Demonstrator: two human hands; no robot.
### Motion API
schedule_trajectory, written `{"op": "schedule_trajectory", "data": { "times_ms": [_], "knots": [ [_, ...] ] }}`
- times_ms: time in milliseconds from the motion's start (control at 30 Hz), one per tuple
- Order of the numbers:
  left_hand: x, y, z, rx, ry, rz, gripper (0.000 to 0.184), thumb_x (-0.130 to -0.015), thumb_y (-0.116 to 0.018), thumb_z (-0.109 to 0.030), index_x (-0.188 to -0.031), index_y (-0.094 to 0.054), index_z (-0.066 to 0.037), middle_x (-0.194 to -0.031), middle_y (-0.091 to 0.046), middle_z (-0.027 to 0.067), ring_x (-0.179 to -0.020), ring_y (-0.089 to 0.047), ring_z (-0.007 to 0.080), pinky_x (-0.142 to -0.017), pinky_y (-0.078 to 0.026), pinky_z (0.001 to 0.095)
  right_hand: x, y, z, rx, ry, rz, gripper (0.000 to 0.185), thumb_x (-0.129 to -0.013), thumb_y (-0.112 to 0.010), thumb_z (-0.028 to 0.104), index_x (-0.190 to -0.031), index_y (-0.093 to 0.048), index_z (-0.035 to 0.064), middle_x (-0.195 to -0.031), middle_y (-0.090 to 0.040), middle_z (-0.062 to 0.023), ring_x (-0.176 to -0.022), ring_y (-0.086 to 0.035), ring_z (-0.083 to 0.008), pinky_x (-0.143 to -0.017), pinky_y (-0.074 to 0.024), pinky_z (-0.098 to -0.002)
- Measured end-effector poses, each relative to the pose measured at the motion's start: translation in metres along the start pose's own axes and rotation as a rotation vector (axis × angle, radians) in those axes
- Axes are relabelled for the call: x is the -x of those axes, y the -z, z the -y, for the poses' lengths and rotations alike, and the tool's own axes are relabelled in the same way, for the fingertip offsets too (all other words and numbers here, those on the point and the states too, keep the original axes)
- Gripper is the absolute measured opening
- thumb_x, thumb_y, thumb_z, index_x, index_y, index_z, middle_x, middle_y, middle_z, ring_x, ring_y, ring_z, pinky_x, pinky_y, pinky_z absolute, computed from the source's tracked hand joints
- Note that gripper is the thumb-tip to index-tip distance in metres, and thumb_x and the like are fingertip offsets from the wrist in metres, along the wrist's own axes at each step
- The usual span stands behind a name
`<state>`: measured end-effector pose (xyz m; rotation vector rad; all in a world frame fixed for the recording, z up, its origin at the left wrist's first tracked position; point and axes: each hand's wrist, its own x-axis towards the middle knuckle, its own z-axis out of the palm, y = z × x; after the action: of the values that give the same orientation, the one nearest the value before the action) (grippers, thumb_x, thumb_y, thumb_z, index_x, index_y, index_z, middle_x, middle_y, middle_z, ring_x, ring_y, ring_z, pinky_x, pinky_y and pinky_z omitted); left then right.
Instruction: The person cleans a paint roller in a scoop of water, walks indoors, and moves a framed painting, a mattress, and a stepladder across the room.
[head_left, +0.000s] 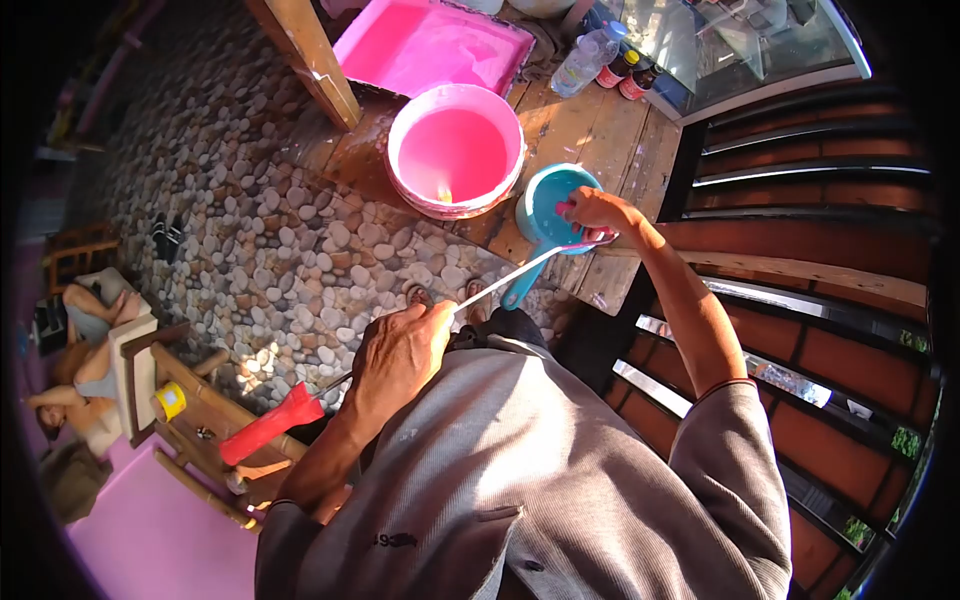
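Observation:
My left hand (400, 350) is wrapped round a paint roller frame (520, 270), a thin pale rod whose red handle (270, 425) sticks out at lower left. The rod slants up to the right, and its far end passes over the rim of a blue dipper (540, 190). Above the dipper is my right hand (595, 212), its fingers curled together by the rod's end. Pink shows at the fingertips; what they grip is mostly hidden. The dipper's handle (520, 288) points down towards me. Left of it stands a bucket (395, 180) of bright pink paint.
Behind the bucket lies a pink-coated tray (520, 45). A clear bottle (585, 65) and small dark bottles (618, 70) stand on the wooden tabletop (620, 130). A wooden post (320, 70) rises at left. Slatted fencing (800, 235) runs along the right. Another person (95, 370) is at far left.

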<state>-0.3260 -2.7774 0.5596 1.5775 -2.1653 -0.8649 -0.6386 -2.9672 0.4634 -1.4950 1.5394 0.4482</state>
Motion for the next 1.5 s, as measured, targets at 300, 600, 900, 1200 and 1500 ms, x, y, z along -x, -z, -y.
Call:
{"op": "schedule_trajectory", "data": {
  "times_ms": [300, 600, 900, 1200, 1500],
  "knots": [
    [0.004, -0.004, -0.003, 0.058, -0.019, -0.001, 0.022, -0.081, -0.059, -0.008, -0.102, -0.059, -0.004, -0.07, -0.057, 0.015, -0.065, -0.058, 0.0329, -0.057, -0.046, 0.0416, -0.02, -0.013, -0.041, 0.321, 0.273, -0.19, 0.04, -0.087, -0.055, 0.036, -0.079, -0.062, -0.003, -0.07, -0.061, -0.0185, -0.062, -0.062, -0.0288, -0.055, -0.0474, -0.0375],
    [0.002, 0.001, -0.002, 0.074, -0.012, 0.036, 0.023, -0.079, -0.059, -0.007, -0.102, -0.06, -0.003, -0.072, -0.058, 0.0162, -0.066, -0.059, 0.0344, -0.058, -0.046, 0.0422, -0.034, -0.026, -0.042, 0.511, 0.333, -0.311, 0.033, -0.09, -0.047, 0.035, -0.087, -0.06, 0.0049, -0.071, -0.057, -0.0239, -0.066, -0.06, -0.0358, -0.056, -0.0455, -0.0438],
    [0.002, -0.003, 0.004, 0.056, -0.008, 0.023, 0.023, -0.078, -0.061, -0.008, -0.101, -0.061, -0.003, -0.073, -0.06, 0.0153, -0.066, -0.06, 0.0339, -0.058, -0.047, 0.0417, -0.027, -0.009, -0.036, -0.131, 0.069, -0.138, 0.042, -0.092, -0.047, 0.04, -0.086, -0.061, 0.001, -0.071, -0.06, -0.0109, -0.059, -0.059, -0.0206, -0.052, -0.0466, -0.0347],
    [0.003, -0.001, 0.007, 0.088, -0.066, -0.052, 0.023, -0.078, -0.062, -0.008, -0.1, -0.061, -0.004, -0.071, -0.06, 0.0148, -0.065, -0.06, 0.0327, -0.057, -0.048, 0.0402, -0.007, -0.006, -0.022, -0.29, -0.052, -0.093, 0.047, -0.092, -0.047, 0.045, -0.079, -0.059, 0.001, -0.057, -0.053, -0.0066, -0.05, -0.052, -0.0145, -0.045, -0.0413, -0.0299],
    [0.001, 0.0, 0.001, 0.086, -0.02, 0.029, 0.023, -0.078, -0.061, -0.007, -0.101, -0.061, -0.003, -0.072, -0.059, 0.0159, -0.064, -0.06, 0.0332, -0.056, -0.047, 0.0403, -0.018, -0.02, -0.031, 0.075, 0.106, -0.333, 0.056, -0.089, -0.047, 0.049, -0.082, -0.061, -0.0051, -0.073, -0.061, -0.0246, -0.07, -0.062, -0.0386, -0.06, -0.0461, -0.046]
  ]
}}
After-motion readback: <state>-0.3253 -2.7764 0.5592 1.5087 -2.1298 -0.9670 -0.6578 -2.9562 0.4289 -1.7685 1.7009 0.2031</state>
